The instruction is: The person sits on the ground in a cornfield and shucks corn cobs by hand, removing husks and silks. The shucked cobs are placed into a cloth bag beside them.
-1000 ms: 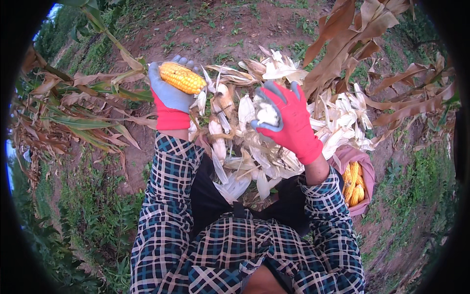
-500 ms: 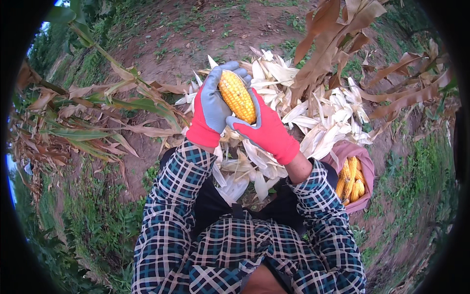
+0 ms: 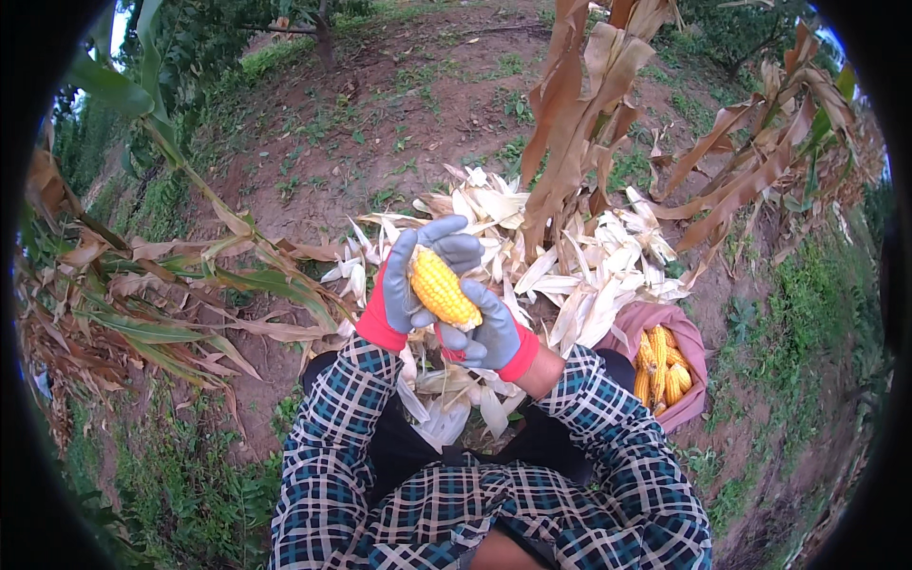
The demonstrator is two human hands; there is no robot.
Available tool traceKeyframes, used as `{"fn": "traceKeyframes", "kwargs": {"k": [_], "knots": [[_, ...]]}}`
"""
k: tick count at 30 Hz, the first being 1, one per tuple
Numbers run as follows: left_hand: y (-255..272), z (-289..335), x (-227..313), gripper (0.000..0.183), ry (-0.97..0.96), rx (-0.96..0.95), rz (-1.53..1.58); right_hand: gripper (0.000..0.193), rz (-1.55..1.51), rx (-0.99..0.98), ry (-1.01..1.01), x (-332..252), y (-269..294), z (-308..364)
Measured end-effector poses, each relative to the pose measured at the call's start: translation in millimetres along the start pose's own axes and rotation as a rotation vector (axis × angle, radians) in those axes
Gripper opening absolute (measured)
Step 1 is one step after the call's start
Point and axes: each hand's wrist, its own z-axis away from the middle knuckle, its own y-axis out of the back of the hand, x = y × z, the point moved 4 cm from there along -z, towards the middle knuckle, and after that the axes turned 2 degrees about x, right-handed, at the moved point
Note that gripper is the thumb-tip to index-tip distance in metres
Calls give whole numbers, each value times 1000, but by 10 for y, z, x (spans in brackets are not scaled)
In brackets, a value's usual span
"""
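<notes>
A husked ear of yellow corn (image 3: pixel 443 289) lies slantwise between my two hands, its kernels facing up. My left hand (image 3: pixel 399 283), in a grey glove with a red cuff, curls round the upper left side of the ear, its fingers bent behind the top end. From below, my right hand (image 3: pixel 490 334) in the matching glove cups the lower end, fingers folded under it and thumb side by the tip. Both hands are closed on the ear. Beneath them spreads a heap of pale dry husks (image 3: pixel 579 285).
At my right, a pink sack (image 3: pixel 688 404) stands open with several husked ears (image 3: pixel 665 366) inside. Dry brown corn stalks (image 3: pixel 560 133) rise just beyond the husks. A leaning green stalk (image 3: pixel 204 195) with drooping leaves is on the left. Bare soil and low weeds surround the heap.
My right hand has turned over, from its red back showing to its grey palm side showing. The ear has tilted further over and sits lower. The view has shifted slightly.
</notes>
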Motion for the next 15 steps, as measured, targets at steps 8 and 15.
{"fn": "traceKeyframes", "kwargs": {"k": [8, 15], "knots": [[203, -6, 170, 19, -22, 376, -719, 57, 626, 370, 270, -607, 27, 508], [542, -6, 262, 31, -202, 360, -855, 66, -45, -142, 947, -855, 73, 1892]]}}
